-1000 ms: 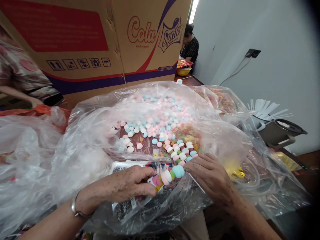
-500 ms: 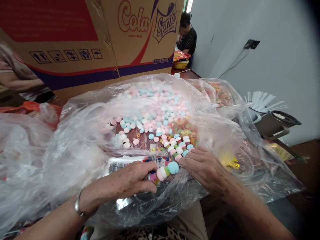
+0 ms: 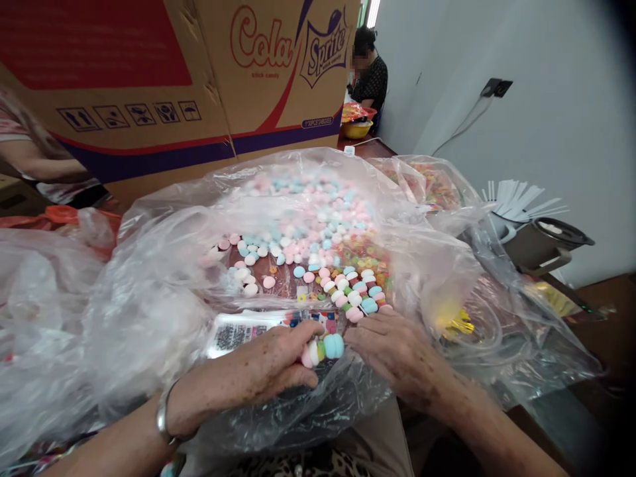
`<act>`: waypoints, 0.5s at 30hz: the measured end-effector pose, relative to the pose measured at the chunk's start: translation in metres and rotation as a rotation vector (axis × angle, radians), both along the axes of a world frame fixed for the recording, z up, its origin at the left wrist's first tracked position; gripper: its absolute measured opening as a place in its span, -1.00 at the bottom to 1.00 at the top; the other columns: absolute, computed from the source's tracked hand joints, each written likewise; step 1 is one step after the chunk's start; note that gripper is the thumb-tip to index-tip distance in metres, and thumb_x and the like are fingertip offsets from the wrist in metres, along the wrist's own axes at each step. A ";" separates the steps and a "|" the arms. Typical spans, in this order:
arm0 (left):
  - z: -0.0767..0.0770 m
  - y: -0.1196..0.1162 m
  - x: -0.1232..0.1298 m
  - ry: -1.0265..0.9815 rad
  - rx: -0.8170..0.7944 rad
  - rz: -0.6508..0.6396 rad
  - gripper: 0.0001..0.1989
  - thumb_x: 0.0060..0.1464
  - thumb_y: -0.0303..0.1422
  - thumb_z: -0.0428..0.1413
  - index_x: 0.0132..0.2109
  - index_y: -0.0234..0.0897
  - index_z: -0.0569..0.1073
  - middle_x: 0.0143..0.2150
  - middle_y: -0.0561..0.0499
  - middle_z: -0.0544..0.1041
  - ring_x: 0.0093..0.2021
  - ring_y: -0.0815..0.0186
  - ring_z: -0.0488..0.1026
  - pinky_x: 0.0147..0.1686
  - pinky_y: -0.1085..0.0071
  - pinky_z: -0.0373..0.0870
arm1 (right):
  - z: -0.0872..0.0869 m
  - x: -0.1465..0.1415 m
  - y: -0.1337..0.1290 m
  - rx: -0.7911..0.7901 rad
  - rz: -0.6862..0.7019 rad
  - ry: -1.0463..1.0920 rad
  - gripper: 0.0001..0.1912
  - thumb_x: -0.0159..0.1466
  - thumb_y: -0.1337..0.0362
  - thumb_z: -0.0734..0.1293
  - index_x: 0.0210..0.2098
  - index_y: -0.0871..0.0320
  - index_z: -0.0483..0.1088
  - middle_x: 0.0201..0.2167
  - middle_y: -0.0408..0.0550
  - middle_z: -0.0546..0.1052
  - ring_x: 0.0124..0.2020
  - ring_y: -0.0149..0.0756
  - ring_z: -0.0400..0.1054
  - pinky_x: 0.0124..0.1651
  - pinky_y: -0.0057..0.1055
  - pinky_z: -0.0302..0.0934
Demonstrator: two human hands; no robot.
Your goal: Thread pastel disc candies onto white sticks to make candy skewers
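Note:
My left hand [image 3: 273,358], with a bracelet at the wrist, is closed around a candy skewer [image 3: 322,350] of pink, white, green and blue pieces. Its blue end points right, toward my right hand [image 3: 392,344]. That hand lies palm down with its fingers outstretched, just below a row of finished candy skewers [image 3: 355,291]. Behind them, loose pink, white and blue candies [image 3: 298,245] and gummy rings [image 3: 368,255] are heaped in clear plastic. A printed packet [image 3: 238,331] lies partly under my left hand.
A large cardboard box [image 3: 163,73] stands behind the plastic bag [image 3: 149,278]. At right are a grey jug [image 3: 541,245] and white sticks [image 3: 517,199]. One person sits at the back; another's arm shows at left.
My left hand has shifted slightly right and covers more of the skewer, whose blue end has moved a little left and down. My right hand has moved slightly down, off the row of skewers.

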State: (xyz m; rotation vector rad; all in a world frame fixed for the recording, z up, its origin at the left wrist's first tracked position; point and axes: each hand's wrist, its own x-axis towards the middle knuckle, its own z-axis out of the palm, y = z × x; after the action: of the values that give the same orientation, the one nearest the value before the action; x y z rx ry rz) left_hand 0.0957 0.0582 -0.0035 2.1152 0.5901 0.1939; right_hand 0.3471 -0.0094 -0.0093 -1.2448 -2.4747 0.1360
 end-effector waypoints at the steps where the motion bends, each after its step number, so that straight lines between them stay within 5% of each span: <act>1: 0.001 -0.002 0.001 0.005 -0.004 0.000 -0.66 0.23 -0.26 0.12 0.12 -0.16 0.36 -0.32 0.06 0.45 -0.37 0.27 0.33 -0.36 0.43 0.21 | -0.002 -0.003 0.000 -0.005 -0.003 -0.001 -0.73 0.41 0.43 0.15 -0.30 0.17 0.44 -0.45 -0.12 0.47 -0.40 -0.32 0.31 -0.29 -0.33 0.03; 4: -0.001 -0.004 0.001 0.018 -0.011 0.018 -0.49 0.22 -0.22 0.14 0.27 -0.15 0.24 -0.26 0.03 0.48 -0.33 0.24 0.37 -0.31 0.41 0.27 | -0.007 -0.007 -0.001 -0.004 -0.013 0.031 -0.72 0.41 0.43 0.13 -0.31 0.18 0.44 -0.46 -0.11 0.46 -0.43 -0.31 0.28 -0.31 -0.34 0.03; 9: 0.000 0.005 -0.016 0.057 0.092 0.067 -0.06 0.07 -0.04 0.26 0.43 -0.08 -0.06 0.14 -0.15 0.42 -0.03 0.07 0.42 -0.09 0.29 0.34 | -0.011 -0.002 -0.001 0.001 -0.053 0.156 -0.71 0.46 0.38 0.09 -0.26 0.17 0.41 -0.45 -0.12 0.45 -0.41 -0.30 0.29 -0.29 -0.35 0.03; 12: 0.013 0.013 -0.028 0.119 0.179 0.098 -0.11 0.01 0.02 0.28 0.38 -0.10 0.10 0.16 -0.14 0.42 0.04 0.00 0.40 -0.02 0.26 0.31 | -0.012 0.000 -0.001 0.025 -0.065 0.216 -0.73 0.46 0.40 0.09 -0.21 0.17 0.41 -0.40 -0.11 0.48 -0.37 -0.31 0.32 -0.26 -0.36 0.05; 15: 0.024 0.019 -0.034 0.208 0.094 0.074 -0.32 -0.06 0.04 0.31 0.15 -0.17 0.40 -0.12 -0.02 0.54 -0.20 0.11 0.47 -0.23 0.36 0.33 | -0.014 0.000 0.000 0.052 -0.059 0.243 -0.74 0.47 0.40 0.10 -0.18 0.17 0.41 -0.39 -0.11 0.49 -0.37 -0.31 0.33 -0.25 -0.36 0.06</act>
State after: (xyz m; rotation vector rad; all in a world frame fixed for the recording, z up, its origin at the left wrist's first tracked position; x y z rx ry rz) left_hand 0.0621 0.0771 0.0200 2.2224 0.7965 0.0429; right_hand 0.3469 -0.0094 -0.0235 -1.2016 -2.2190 0.1937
